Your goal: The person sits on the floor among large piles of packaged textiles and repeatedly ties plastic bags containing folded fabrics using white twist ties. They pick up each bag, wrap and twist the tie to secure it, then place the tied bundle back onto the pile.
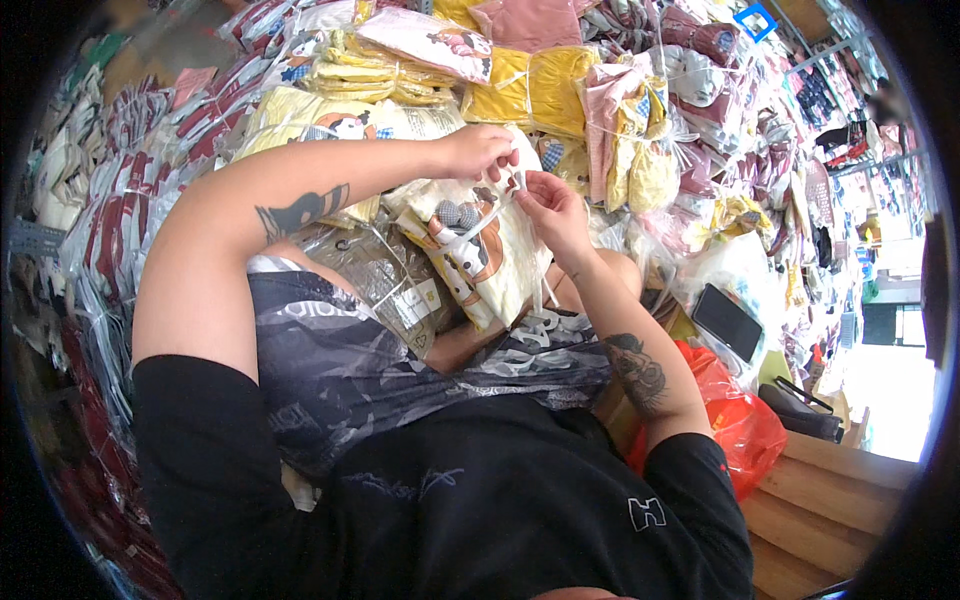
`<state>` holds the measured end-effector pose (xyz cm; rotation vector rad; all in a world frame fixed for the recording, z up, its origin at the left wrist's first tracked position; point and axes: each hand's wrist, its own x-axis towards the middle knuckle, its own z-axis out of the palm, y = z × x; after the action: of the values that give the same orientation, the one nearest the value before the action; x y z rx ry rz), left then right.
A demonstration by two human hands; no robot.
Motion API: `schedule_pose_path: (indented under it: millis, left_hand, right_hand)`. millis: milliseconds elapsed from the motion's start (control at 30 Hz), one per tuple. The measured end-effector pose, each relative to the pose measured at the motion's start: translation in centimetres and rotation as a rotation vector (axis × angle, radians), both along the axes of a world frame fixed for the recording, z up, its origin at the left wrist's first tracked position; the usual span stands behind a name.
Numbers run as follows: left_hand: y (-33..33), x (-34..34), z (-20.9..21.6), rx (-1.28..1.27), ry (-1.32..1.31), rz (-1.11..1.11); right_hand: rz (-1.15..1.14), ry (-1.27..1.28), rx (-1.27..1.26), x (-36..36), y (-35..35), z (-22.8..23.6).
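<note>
A bundle of plastic-bagged cream garments point(480, 265) with a cartoon print rests tilted across my lap. Around it runs a thin white tie strip point(463, 240), its upper part rising to my fingers. My left hand point(480, 153) is closed in a pinch at the strip above the bundle's far end. Close beside it, my right hand point(556, 213) pinches the strip too, thumb and forefinger together. Whether the strip is knotted between the fingertips is too small to tell. Beneath the bundle lies a clear plastic package point(385, 275) with a white label.
Bagged yellow garments point(530, 90) and pink ones point(530, 22) are piled beyond my hands. Stacks of maroon-and-white bagged garments point(130, 200) line the left. On the right are a black phone point(727, 322) on plastic, a red plastic bag point(745, 420) and a wooden surface point(830, 490).
</note>
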<state>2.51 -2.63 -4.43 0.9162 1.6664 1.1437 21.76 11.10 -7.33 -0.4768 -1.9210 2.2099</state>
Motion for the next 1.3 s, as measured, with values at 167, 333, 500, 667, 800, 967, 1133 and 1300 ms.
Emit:
schedule_pose_path:
  millis: [167,333,500,667,800,967,1133,1300]
  left_hand:
    - [-0.4,-1.2,0.2,0.029,0.386,0.172]
    - [-0.6,-1.6,0.5,0.059,0.765,0.26]
    - [-1.5,-1.3,3.4,-0.231,0.697,0.119]
    - [-1.8,-0.9,3.4,-0.468,0.898,0.089]
    - [-1.8,1.2,5.5,-0.69,1.034,0.029]
    - [-3.4,2.3,1.8,-0.219,1.744,-0.043]
    - [-2.7,2.1,1.5,0.054,1.429,-0.324]
    - [-2.9,0.4,2.2,0.041,1.003,-0.327]
  right_hand:
    - [-0.168,-0.004,0.183,-1.6,-1.3,-1.1]
    - [-0.369,0.086,0.065,-1.8,-2.0,-2.1]
    - [-0.305,0.232,-0.149,-0.4,-1.2,-3.1]
    - [-0.193,0.329,-0.141,-0.5,-0.9,-1.9]
    - [-0.218,0.355,-0.066,-0.3,-1.2,-1.8]
    - [-0.265,0.32,-0.025,-0.8,-1.1,-2.1]
    - [-0.204,0.391,-0.159,-1.3,1.1,-3.5]
    - [-0.157,0.342,-0.318,-1.3,1.3,-3.1]
